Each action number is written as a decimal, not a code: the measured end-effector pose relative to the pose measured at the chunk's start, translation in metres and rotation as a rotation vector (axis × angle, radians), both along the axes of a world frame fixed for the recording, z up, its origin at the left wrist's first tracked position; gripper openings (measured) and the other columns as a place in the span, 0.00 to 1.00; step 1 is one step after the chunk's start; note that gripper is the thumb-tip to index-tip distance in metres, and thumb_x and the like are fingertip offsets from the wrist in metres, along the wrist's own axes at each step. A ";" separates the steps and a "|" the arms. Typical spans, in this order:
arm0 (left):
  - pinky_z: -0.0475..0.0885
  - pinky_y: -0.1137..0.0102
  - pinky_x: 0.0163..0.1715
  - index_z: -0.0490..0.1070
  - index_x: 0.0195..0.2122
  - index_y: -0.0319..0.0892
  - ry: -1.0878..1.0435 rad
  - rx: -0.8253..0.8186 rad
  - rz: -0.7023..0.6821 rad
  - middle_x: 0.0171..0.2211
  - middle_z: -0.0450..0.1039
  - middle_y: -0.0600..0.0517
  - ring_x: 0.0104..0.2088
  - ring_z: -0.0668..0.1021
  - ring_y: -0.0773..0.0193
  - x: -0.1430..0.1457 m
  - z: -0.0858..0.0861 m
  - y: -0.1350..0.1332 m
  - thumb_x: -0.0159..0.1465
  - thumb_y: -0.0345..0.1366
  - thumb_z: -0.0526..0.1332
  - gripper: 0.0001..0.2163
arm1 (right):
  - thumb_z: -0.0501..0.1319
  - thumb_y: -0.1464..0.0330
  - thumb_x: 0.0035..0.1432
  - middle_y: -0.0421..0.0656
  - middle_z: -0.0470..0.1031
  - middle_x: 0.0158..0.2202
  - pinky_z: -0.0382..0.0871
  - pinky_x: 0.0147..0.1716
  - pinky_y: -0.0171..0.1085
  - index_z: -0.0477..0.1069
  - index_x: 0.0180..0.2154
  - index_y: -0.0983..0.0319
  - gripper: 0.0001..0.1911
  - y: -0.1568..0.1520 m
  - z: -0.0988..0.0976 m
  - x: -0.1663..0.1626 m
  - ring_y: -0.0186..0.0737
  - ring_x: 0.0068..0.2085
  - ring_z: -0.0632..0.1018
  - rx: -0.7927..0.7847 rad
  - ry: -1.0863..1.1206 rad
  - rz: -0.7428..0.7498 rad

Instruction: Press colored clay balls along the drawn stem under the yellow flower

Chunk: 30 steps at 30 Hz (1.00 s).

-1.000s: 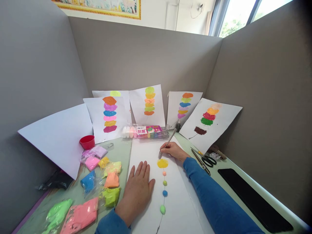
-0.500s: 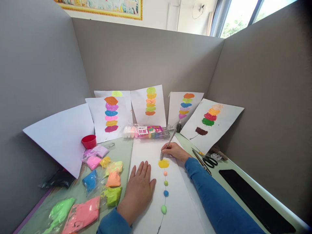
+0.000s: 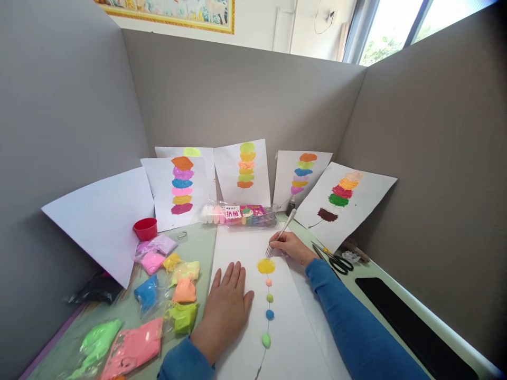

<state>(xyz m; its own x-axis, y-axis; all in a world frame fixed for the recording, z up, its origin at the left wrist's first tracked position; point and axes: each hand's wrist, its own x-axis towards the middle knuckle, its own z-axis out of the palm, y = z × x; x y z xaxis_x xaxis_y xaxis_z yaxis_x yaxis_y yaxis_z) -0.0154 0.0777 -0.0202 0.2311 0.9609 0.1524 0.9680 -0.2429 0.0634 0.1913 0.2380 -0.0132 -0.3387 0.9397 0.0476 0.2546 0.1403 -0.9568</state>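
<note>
My right hand (image 3: 291, 246) grips a metal fork (image 3: 283, 229), its tines pointing down just above the flattened yellow clay piece (image 3: 265, 266). That piece lies at the top of a thin drawn line on white paper (image 3: 241, 240). Below it along the line sit a small orange clay ball (image 3: 269, 282), a yellow-green one (image 3: 270, 298), a blue one (image 3: 270, 314) and a light green one (image 3: 266, 341). Flat on the paper, left of these balls, rests my left hand (image 3: 226, 306) with fingers spread and nothing in it.
Bags of coloured clay (image 3: 138, 343) and a red cup (image 3: 145, 229) lie to the left. Behind the paper is a clay pack (image 3: 243, 214), with drawings (image 3: 253, 174) leaning on the grey partition (image 3: 245, 89). Scissors (image 3: 341, 263) and a black slab (image 3: 412, 327) lie right.
My right hand has moved slightly right with the fork, whose tines shift from the yellow piece's upper left edge to its upper right. My left hand stays in place.
</note>
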 end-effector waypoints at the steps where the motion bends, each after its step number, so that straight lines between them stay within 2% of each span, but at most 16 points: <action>1: 0.51 0.52 0.62 0.55 0.62 0.34 0.000 -0.003 0.001 0.63 0.51 0.44 0.64 0.54 0.55 0.000 0.000 0.000 0.67 0.42 0.42 0.25 | 0.65 0.64 0.43 0.35 0.65 0.19 0.50 0.20 0.32 0.71 0.29 0.65 0.12 0.000 -0.001 0.001 0.28 0.20 0.60 0.000 -0.005 0.000; 6: 0.52 0.52 0.61 0.55 0.62 0.34 0.003 -0.006 0.001 0.63 0.51 0.44 0.64 0.54 0.54 0.000 0.001 -0.001 0.67 0.42 0.42 0.25 | 0.66 0.65 0.41 0.37 0.67 0.21 0.52 0.21 0.32 0.71 0.28 0.66 0.12 0.000 -0.006 -0.005 0.29 0.22 0.62 0.019 -0.005 -0.003; 12: 0.52 0.52 0.61 0.55 0.62 0.34 0.003 0.005 -0.004 0.63 0.51 0.43 0.64 0.55 0.54 0.000 0.000 -0.002 0.67 0.42 0.42 0.25 | 0.63 0.63 0.45 0.35 0.64 0.20 0.51 0.21 0.32 0.70 0.30 0.65 0.12 -0.005 -0.003 -0.005 0.29 0.21 0.60 0.054 0.020 -0.044; 18: 0.53 0.52 0.61 0.56 0.61 0.35 0.004 0.025 -0.001 0.63 0.52 0.44 0.63 0.56 0.54 0.000 -0.002 0.000 0.67 0.42 0.43 0.25 | 0.63 0.65 0.43 0.37 0.68 0.23 0.57 0.26 0.33 0.70 0.28 0.65 0.11 -0.013 -0.005 -0.009 0.31 0.25 0.65 0.072 0.023 0.003; 30: 0.52 0.53 0.61 0.57 0.61 0.35 0.005 0.020 0.002 0.63 0.52 0.44 0.63 0.55 0.54 0.000 -0.001 0.000 0.67 0.42 0.43 0.24 | 0.63 0.65 0.43 0.38 0.68 0.23 0.57 0.27 0.33 0.69 0.27 0.65 0.09 -0.014 -0.005 -0.014 0.32 0.25 0.65 0.114 0.009 -0.059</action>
<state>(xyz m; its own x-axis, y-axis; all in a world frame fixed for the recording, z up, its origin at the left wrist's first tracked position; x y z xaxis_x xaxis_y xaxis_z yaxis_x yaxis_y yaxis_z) -0.0155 0.0777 -0.0215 0.2296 0.9583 0.1700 0.9689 -0.2416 0.0533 0.1776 0.2237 -0.0180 -0.2817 0.9464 0.1581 0.2570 0.2332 -0.9379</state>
